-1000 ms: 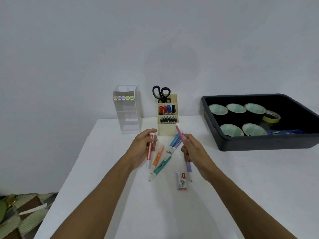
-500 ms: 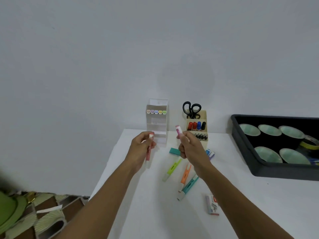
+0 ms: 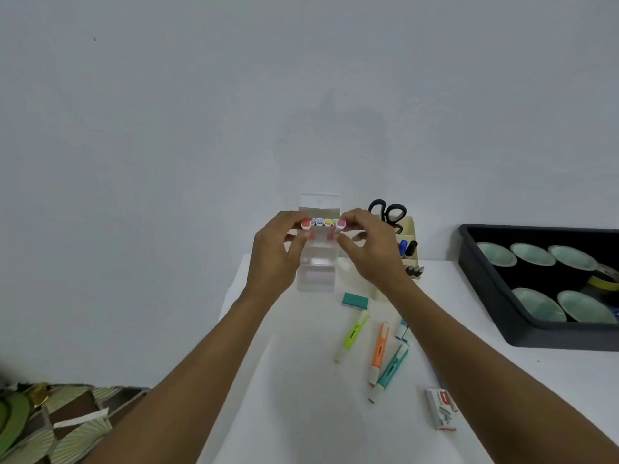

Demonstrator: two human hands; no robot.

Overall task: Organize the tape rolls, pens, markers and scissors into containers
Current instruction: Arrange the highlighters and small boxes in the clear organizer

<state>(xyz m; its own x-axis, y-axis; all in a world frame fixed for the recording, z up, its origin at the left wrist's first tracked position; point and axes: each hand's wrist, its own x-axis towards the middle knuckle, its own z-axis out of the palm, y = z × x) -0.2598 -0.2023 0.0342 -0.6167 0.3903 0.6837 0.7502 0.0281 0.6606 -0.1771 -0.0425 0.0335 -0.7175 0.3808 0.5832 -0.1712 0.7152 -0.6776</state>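
Organizer (image 3: 316, 276) of clear plastic gets both hands: left hand (image 3: 274, 252) pinches a red marker (image 3: 305, 225) at its top-left, right hand (image 3: 368, 249) pinches a pink marker (image 3: 340, 224) at its top-right.

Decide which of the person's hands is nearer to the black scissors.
Right. The right hand, pinching a pink marker, sits just beside the scissors; the left hand, pinching a red marker, is farther off, beyond the clear organizer.

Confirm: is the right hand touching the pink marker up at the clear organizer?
Touching. The head view shows the right hand pinching the pink marker in its fingers, at the top row of the clear organizer.
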